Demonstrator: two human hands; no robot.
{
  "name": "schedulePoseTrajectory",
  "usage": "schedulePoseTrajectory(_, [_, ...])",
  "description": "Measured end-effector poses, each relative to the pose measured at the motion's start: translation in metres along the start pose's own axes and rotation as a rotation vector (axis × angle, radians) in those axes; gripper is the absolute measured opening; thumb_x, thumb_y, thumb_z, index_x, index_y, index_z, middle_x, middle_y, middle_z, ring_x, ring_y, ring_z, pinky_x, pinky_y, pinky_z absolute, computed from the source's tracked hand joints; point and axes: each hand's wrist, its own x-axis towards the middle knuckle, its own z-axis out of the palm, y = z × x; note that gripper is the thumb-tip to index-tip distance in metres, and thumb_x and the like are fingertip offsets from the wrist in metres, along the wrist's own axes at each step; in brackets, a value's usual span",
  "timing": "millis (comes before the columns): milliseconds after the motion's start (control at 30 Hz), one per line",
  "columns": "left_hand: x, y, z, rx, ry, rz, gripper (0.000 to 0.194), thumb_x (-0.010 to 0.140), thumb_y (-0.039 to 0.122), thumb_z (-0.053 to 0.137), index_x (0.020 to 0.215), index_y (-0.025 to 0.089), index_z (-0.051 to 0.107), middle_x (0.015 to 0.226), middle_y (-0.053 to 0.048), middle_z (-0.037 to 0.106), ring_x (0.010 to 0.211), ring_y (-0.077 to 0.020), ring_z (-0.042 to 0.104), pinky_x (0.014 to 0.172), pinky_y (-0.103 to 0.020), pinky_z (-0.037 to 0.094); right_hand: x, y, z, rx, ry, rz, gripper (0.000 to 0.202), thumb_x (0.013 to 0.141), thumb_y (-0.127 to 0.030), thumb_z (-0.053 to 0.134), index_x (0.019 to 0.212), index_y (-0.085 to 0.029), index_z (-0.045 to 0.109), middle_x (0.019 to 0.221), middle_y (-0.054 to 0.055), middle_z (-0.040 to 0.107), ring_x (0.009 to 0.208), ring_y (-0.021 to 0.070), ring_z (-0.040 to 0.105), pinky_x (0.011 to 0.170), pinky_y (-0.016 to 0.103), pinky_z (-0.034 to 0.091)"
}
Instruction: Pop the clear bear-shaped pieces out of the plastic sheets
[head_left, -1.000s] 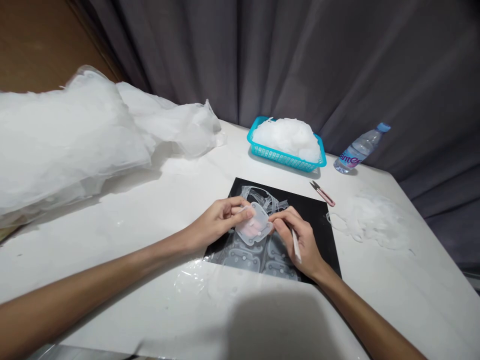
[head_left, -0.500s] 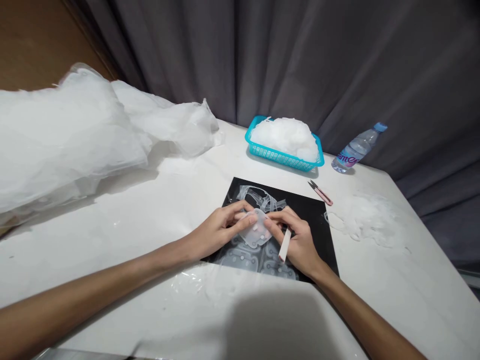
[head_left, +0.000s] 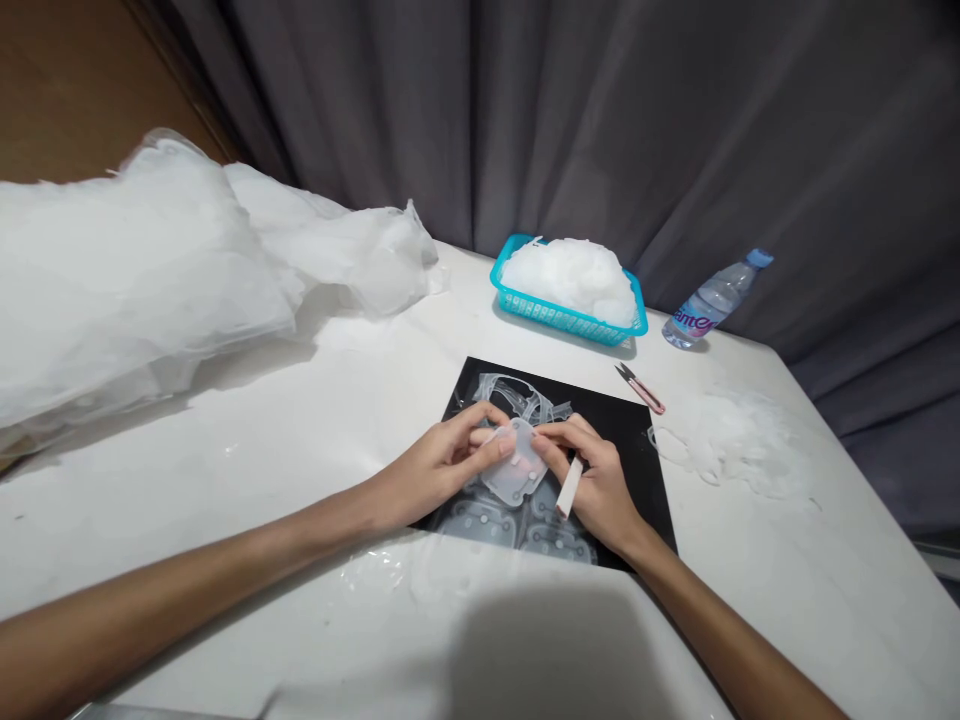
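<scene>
A translucent, rounded plastic piece (head_left: 516, 480) with small raised dots is held up between both hands over a black mat (head_left: 645, 460). My left hand (head_left: 469, 450) pinches its upper left edge. My right hand (head_left: 589, 470) grips its right edge with thumb and forefinger, and a white stick-like tool (head_left: 570, 488) also rests in that hand, pointing down toward me. Beneath the hands, several similar translucent shapes (head_left: 480, 522) lie on the mat's lower part. Clear curved scraps (head_left: 517, 392) sit at the mat's top.
Large white stuffed plastic bags (head_left: 135, 280) cover the left side. At the back stands a turquoise basket (head_left: 555, 318) of white fluff, with a water bottle (head_left: 709, 305) to its right. Small snips (head_left: 641, 389) and thin translucent scraps (head_left: 742, 445) lie right of centre.
The plastic piece is tilted slightly differently between my fingers. Both hands keep their hold and have hardly moved.
</scene>
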Motion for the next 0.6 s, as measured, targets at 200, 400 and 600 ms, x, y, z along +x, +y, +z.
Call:
schedulePoseTrajectory(200, [-0.009,-0.005,-0.007,0.549,-0.103,0.155,0.09,0.094,0.057,0.072,0.163,0.033,0.019,0.162,-0.011,0.048,0.147,-0.0317,0.05,0.118,-0.047,0.044,0.025,0.015,-0.028,-0.137,0.253,-0.058,0.018,0.101,-0.036,0.064,0.1,-0.021,0.074,0.087,0.003,0.067,0.076,0.0184,0.062,0.071,0.032,0.049])
schedulePoseTrajectory(400, [-0.01,-0.009,-0.006,0.767,-0.08,0.209,0.066,0.106,0.056,0.054,0.164,0.037,0.028,0.166,-0.005,0.045,0.145,-0.0301,0.053,0.117,-0.047,0.048,0.137,0.03,-0.089,-0.238,0.544,-0.084,0.032,0.101,-0.049,0.053,0.096,-0.02,0.064,0.076,0.002,0.064,0.069,0.0177,0.06,0.066,0.031,0.048])
schedulePoseTrajectory(600, [-0.003,-0.012,-0.006,0.908,-0.027,0.303,0.044,0.111,0.049,0.046,0.153,0.036,0.048,0.171,-0.005,0.035,0.142,-0.0302,0.057,0.11,-0.048,0.056,0.243,0.042,-0.122,-0.436,0.509,0.09,0.032,0.1,-0.045,0.048,0.087,-0.02,0.063,0.085,0.009,0.068,0.092,0.0272,0.064,0.082,0.039,0.052])
